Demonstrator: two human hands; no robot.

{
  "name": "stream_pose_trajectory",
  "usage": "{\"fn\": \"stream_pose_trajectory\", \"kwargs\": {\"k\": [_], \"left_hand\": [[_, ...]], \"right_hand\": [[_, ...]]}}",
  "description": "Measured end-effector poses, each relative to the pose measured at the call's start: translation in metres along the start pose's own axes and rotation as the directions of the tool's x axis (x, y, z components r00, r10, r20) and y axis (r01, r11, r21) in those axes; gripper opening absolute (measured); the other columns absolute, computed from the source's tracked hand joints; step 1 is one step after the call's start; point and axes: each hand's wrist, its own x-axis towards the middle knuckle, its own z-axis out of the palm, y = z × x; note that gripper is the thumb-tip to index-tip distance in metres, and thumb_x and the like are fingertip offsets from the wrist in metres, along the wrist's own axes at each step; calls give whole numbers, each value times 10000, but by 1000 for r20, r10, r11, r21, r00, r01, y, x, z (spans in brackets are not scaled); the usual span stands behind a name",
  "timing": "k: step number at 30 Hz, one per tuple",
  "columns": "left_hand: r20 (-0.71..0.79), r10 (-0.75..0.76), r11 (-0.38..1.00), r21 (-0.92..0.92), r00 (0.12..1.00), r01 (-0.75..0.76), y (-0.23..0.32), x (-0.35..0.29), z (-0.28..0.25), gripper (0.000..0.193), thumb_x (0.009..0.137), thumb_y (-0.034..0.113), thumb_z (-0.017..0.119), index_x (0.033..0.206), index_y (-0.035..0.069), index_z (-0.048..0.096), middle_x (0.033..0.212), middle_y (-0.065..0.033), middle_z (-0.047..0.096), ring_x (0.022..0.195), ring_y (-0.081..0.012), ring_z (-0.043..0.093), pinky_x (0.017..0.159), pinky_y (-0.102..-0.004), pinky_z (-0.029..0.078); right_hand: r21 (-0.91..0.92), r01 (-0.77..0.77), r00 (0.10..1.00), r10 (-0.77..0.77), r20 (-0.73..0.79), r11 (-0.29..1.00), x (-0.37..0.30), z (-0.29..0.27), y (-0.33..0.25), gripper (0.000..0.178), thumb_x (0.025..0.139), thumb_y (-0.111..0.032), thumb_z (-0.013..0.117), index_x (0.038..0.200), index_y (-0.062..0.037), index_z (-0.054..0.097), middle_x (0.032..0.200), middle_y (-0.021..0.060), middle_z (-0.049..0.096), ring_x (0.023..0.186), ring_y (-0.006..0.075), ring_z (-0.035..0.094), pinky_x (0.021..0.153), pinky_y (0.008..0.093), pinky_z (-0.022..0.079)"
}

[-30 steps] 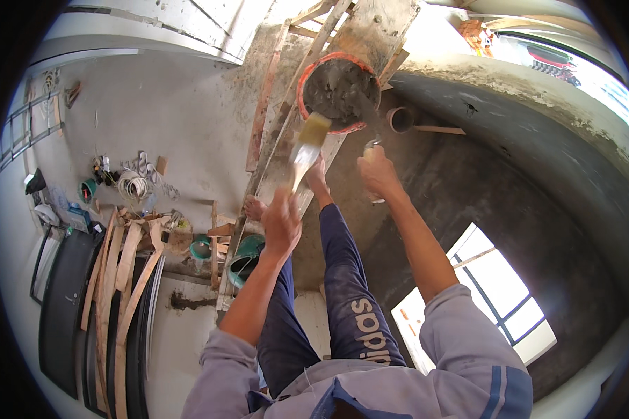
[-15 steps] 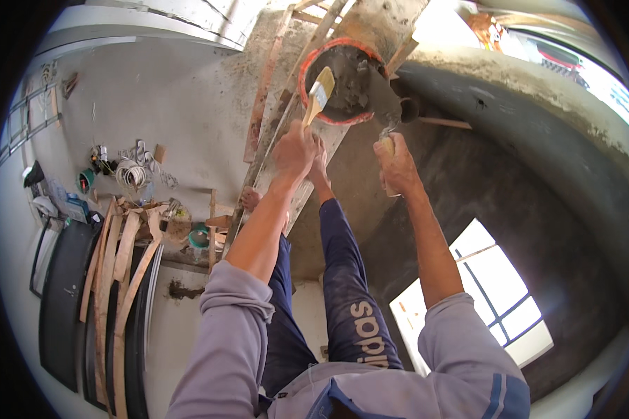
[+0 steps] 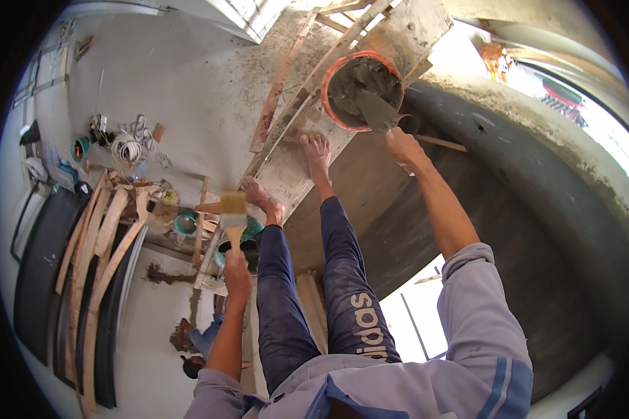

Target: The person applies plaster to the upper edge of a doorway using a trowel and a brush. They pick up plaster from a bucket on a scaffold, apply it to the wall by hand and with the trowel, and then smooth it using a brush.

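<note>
My left hand (image 3: 237, 278) is closed round the handle of a wide paintbrush (image 3: 233, 225), its bristles pointing up, left of my legs and apart from the bucket. In my right hand (image 3: 405, 151) is the handle of a trowel (image 3: 377, 114). The trowel's grey blade reaches over the near right rim of an orange bucket (image 3: 326, 98) and touches the wet grey mortar (image 3: 362, 78) inside. This bucket stands on the plank beyond my bare feet. My fingers hide most of the trowel handle.
I stand on a narrow raised plank (image 3: 293, 164) beside a timber rail (image 3: 314, 77). A grey plastered wall (image 3: 538, 181) rises on the right. Below left are long boards (image 3: 108, 258), a cable coil (image 3: 126, 151), a green bucket (image 3: 185, 222) and another person (image 3: 204, 340).
My left hand with the paintbrush has moved from beside the bucket down and left. The trowel blade has shifted from the bucket's right edge to over the mortar.
</note>
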Motion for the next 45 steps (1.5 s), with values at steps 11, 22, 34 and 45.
{"fn": "stream_pose_trajectory", "kwargs": {"k": [11,22,34,45], "left_hand": [[129,-535,793,-262,835,549,-201,-115,49,344,985,292,438,876,-19,538,686,-115,538,625,-244,557,611,-387,438],[-9,-681,686,-356,732,634,-248,-53,114,364,923,252,416,923,-56,609,952,-310,618,940,-480,585,796,-509,444],[-47,-737,676,-27,674,737,-255,72,108,331,933,231,450,1015,-34,630,1035,-280,649,965,-434,629,835,-516,495],[322,-704,149,-804,633,575,-233,-87,103,362,927,348,403,866,14,527,607,-48,473,537,-150,490,504,-325,386]], "right_hand": [[-95,88,983,-102,-155,992,19,41,-21,348,884,-211,534,1119,44,559,975,296,663,884,427,676,776,506,515],[831,-557,763,-389,517,13,-26,-51,-5,364,1020,-318,381,1161,2,481,700,31,499,436,69,447,325,208,394],[585,-206,975,115,189,785,-123,-51,-66,262,981,-332,504,1125,-114,482,701,10,495,442,66,453,353,218,371],[749,-187,980,72,184,636,-117,-28,-58,286,954,-347,558,1101,-113,486,709,14,486,487,91,478,378,235,390]]}}
